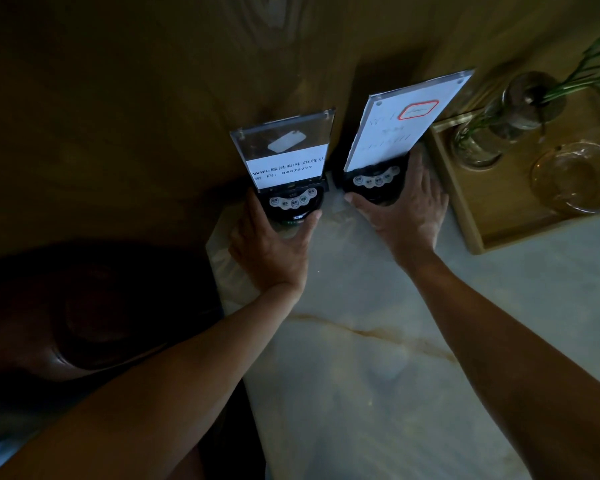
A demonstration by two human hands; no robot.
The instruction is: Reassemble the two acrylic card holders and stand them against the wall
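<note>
Two acrylic card holders stand upright side by side at the far edge of the marble table (361, 341), close to the wooden wall (153, 98). The left card holder (284, 147) shows a white Wi-Fi strip and sits in a black base with round buttons (293, 200). My left hand (274, 244) cups that base, thumb and fingers on either side. The right card holder (406, 119) carries a white sheet with a red-outlined box and leans slightly right. My right hand (406, 216) wraps around its black base (374, 181).
A wooden tray (478, 209) lies at the right against the wall, holding a glass vase with green stems (506, 119) and a clear glass dish (575, 178). A dark rounded seat back (94, 306) sits left of the table's edge.
</note>
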